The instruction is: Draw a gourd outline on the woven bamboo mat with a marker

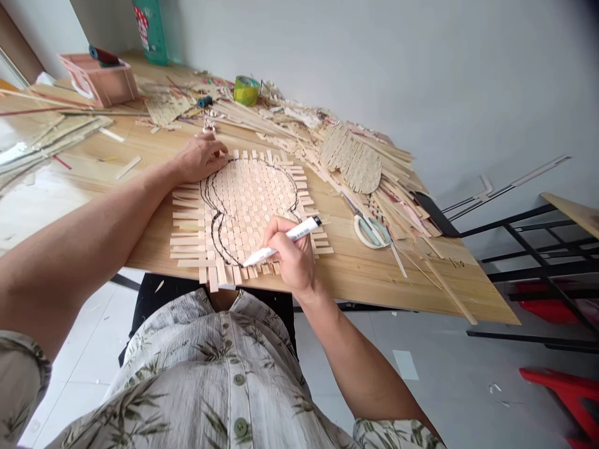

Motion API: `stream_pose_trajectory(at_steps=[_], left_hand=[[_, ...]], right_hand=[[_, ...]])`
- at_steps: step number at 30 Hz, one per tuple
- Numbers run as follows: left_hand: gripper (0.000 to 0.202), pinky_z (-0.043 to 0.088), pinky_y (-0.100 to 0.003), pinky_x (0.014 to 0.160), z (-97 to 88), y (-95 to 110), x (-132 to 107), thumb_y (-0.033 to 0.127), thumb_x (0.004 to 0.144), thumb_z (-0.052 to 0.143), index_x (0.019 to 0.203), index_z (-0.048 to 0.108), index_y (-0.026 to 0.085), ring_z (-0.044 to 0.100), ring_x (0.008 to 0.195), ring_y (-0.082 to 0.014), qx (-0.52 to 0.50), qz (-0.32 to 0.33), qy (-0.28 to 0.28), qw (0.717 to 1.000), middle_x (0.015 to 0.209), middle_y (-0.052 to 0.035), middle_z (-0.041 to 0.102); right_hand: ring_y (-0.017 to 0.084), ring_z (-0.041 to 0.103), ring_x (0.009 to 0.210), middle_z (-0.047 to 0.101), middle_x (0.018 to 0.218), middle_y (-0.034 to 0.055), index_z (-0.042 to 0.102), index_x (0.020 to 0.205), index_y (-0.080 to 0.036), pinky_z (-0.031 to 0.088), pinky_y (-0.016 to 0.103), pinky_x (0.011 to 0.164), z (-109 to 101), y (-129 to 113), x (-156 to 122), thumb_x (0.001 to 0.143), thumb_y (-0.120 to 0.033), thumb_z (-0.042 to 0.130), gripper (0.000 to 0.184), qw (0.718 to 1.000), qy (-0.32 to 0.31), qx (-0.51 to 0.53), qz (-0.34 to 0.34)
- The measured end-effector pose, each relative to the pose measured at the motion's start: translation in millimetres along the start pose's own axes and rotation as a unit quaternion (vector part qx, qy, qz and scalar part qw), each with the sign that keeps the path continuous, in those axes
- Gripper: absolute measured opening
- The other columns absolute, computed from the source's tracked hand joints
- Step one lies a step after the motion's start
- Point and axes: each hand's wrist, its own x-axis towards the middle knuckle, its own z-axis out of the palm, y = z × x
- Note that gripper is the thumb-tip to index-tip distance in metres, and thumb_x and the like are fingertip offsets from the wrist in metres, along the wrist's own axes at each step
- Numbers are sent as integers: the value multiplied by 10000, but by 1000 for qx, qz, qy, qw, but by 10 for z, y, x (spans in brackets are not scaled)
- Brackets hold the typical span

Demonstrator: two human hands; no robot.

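Note:
A woven mat of pale wood strips (253,199) lies at the table's front edge, its loose strip ends sticking out all round. A black curved outline, pinched in at the middle, is drawn on it, doubled along the left side. My right hand (292,252) grips a white marker pen (302,229), dark end up, tip touching the mat near the outline's lower edge. At the mat's upper left corner rests my left hand (203,158), fingers bent over the weave; whether they pinch a strip I cannot tell.
Scissors with white handles (372,231) lie right of the mat. Behind are a cut woven piece (350,159), heaps of loose strips (281,121), a yellow-green tape roll (246,91), a pink basket (105,81) and a green bottle (150,31). Red stools (566,390) stand at lower right.

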Motion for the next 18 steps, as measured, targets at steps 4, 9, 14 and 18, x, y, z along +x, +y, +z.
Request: stream_pose_trajectory(at_steps=[4,9,14,18], left_hand=[[373,532,-451,985,-14,-11,-24,458,1044,538,1225,644,149,639,1045,-243,19,5,5,1000,1168,-117,650],[331,582,-472,977,-21,1,-37,403,1026,641,1236,640,147,665,1075,-241,28,-7,-1,1000,1216,-101,660],[337,576,-493,1005,-45,20,-30,389,1022,653,1256,637,148,660,1122,-255,22,-24,-14,999,1243,-106,656],[348,580,-484,992,-99,-2,-33,400,1024,647,1263,631,148,665,1089,-246,12,-31,-27,999,1235,-105,655]], right_hand=[[104,241,467,366,508,-65,540,580,-229,233,275,487,-6,-10,20,738,-202,554,161,993,100,50,-40],[90,200,434,332,494,-88,507,605,-237,289,265,477,-33,-109,65,728,-245,557,133,973,208,54,-84],[114,372,491,347,495,-95,565,695,-241,430,267,586,-194,-257,32,824,-223,591,134,963,248,21,-107],[122,504,586,531,615,-65,640,869,-239,422,252,596,-314,-269,-138,940,-297,639,92,966,226,-77,-96]])
